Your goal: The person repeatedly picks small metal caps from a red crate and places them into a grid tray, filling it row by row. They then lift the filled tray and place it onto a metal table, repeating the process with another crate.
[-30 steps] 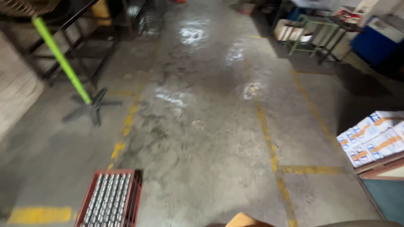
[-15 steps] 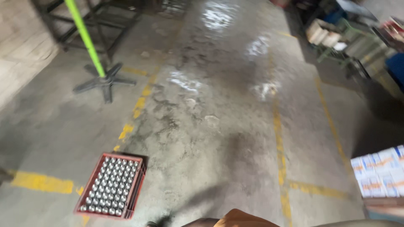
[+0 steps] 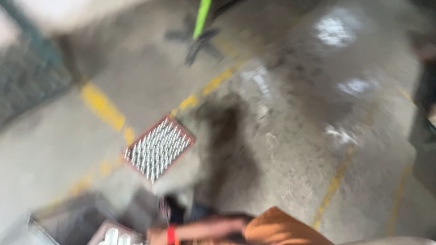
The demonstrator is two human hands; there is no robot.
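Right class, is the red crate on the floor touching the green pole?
Apart. The blurred head view shows the red crate lying well clear of the green pole, with bare floor and a yellow line between them.

The floor under me looks like bare concrete, rough and mottled grey, with glossy wet-looking patches that throw back white light. Its yellow painted lines are matt and worn through in places. The crate has a dull red frame that reads as plastic, and the close rows inside it shine silvery like metal. The pole is a smooth, bright green. My sleeve is soft, matt orange cloth. The red band on my wrist is too blurred to tell its material.
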